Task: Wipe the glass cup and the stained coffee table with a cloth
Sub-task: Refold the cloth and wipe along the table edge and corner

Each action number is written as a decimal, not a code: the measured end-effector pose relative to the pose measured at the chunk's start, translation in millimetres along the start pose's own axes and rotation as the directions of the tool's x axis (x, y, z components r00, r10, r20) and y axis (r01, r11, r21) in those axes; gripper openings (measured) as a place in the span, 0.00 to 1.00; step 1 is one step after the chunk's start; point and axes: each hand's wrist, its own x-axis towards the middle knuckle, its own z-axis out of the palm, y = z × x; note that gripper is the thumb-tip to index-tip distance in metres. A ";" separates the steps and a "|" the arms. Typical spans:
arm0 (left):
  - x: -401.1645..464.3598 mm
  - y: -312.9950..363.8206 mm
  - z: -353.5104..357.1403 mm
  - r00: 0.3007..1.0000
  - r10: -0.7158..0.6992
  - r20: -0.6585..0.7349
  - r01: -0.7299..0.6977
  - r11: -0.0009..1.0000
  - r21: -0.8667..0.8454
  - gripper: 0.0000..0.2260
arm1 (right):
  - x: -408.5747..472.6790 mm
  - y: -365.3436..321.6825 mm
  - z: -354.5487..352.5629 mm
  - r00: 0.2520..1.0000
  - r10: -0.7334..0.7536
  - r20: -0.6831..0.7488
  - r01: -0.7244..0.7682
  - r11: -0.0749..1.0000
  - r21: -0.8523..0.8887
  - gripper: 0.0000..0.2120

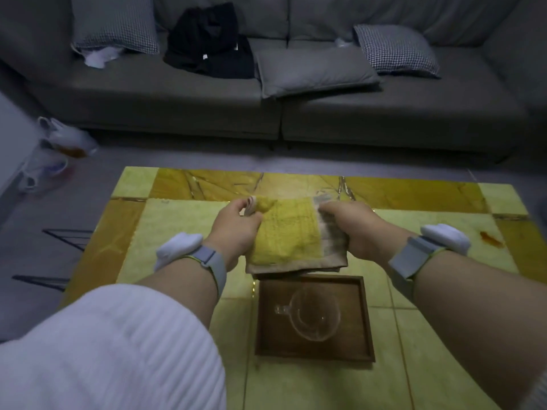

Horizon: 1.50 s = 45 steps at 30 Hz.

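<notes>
A yellow cloth (291, 235) with grey-brown edges is stretched between both hands above the coffee table (183, 232). My left hand (236, 229) pinches its left edge and my right hand (352, 224) grips its right edge. Just below the cloth, a clear glass cup (313, 316) with a handle on its left stands in a dark wooden tray (367, 324). An orange-red stain (491, 239) marks the table at the right, beyond my right wrist.
A grey sofa (177, 96) with checked cushions, a grey cushion and dark clothing runs across the back. Plastic bags (59, 149) lie on the floor at the left. Thin black metal rods (68, 238) stick out beside the table's left edge.
</notes>
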 end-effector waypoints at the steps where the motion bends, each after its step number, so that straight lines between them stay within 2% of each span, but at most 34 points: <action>1: 12.1 -4.2 0.9 0.999 0.038 -0.018 -0.037 0.998 0.048 0.15 | 12.2 0.6 3.3 1.000 -0.006 -0.001 0.006 1.000 -0.020 0.04; 4: 45.8 -17.5 10.1 0.991 0.136 0.001 -0.133 0.969 0.210 0.17 | 49.0 9.4 13.3 0.997 -0.076 -0.030 0.071 0.989 -0.131 0.08; 7: 81.1 -35.8 28.4 0.986 0.166 0.011 -0.161 0.938 0.308 0.17 | 93.5 25.1 19.9 0.991 -0.120 -0.054 0.099 0.951 -0.294 0.10; 10: 101.8 -43.4 35.9 0.993 0.116 -0.036 -0.096 0.933 0.348 0.18 | 119.6 35.7 25.0 0.987 -0.141 -0.076 0.111 0.944 -0.312 0.13; 14: 125.3 -64.5 45.6 0.998 -0.020 -0.053 0.035 0.954 0.298 0.20 | 148.1 58.3 29.5 0.997 -0.054 -0.049 0.036 0.950 -0.311 0.18; 16: 128.5 -79.9 47.8 0.998 -0.056 -0.039 0.065 0.946 0.319 0.24 | 155.7 69.7 28.4 0.998 -0.036 -0.049 0.013 0.912 -0.410 0.18; 18: 127.1 -91.0 42.7 0.999 -0.047 -0.008 0.045 0.876 0.481 0.29 | 158.0 73.5 25.6 0.990 -0.099 -0.104 0.007 0.754 -0.656 0.18; 20: 126.3 -98.5 35.9 0.997 -0.046 0.062 -0.011 0.712 0.702 0.36 | 160.8 74.8 24.0 0.961 -0.242 -0.137 0.021 0.553 -0.833 0.19; 21: 124.5 -101.0 33.6 0.991 -0.071 0.111 -0.042 0.626 0.778 0.39 | 160.7 75.4 24.7 0.941 -0.329 -0.082 0.090 0.477 -0.874 0.19; 23: 122.4 -105.7 31.2 0.971 -0.161 0.176 -0.080 0.474 0.877 0.47 | 163.8 77.2 31.9 0.869 -0.480 0.122 0.294 0.302 -0.907 0.20; 24: 119.7 -106.6 31.4 0.961 -0.206 0.183 -0.085 0.407 0.909 0.51 | 165.8 78.2 36.4 0.824 -0.519 0.227 0.383 0.213 -0.899 0.21; 26: 118.4 -112.2 33.3 0.952 -0.253 0.172 -0.096 0.286 0.953 0.57 | 176.2 83.0 53.2 0.769 -0.489 0.411 0.510 0.083 -0.856 0.25; 29: 121.1 -125.2 35.0 0.952 -0.260 0.161 -0.098 0.240 0.966 0.59 | 193.4 106.9 81.8 0.741 -0.362 0.566 0.593 -0.042 -0.804 0.29; 33: 129.0 -131.0 32.7 0.952 -0.255 0.172 -0.109 0.244 0.964 0.61 | 210.6 127.1 75.6 0.702 -0.351 0.620 0.601 -0.176 -0.779 0.30; 36: 132.7 -134.6 30.5 0.952 -0.244 0.184 -0.117 0.268 0.956 0.61 | 225.4 120.9 45.1 0.718 -0.399 0.571 0.547 -0.185 -0.817 0.30; 38: 132.7 -139.2 31.8 0.948 -0.253 0.192 -0.121 0.270 0.955 0.62 | 232.9 117.4 28.7 0.759 -0.420 0.498 0.493 -0.129 -0.860 0.30; 41: 136.8 -144.5 30.9 0.947 -0.260 0.187 -0.118 0.257 0.959 0.63 | 240.1 115.0 51.8 0.804 -0.429 0.411 0.442 -0.030 -0.896 0.31; 43: 138.9 -145.2 32.9 0.948 -0.260 0.181 -0.116 0.247 0.962 0.63 | 234.6 116.9 77.5 0.801 -0.454 0.390 0.442 0.010 -0.897 0.31; 45: 138.7 -145.2 33.7 0.950 -0.259 0.176 -0.111 0.247 0.963 0.63 | 222.1 124.9 87.7 0.760 -0.462 0.458 0.499 -0.038 -0.866 0.32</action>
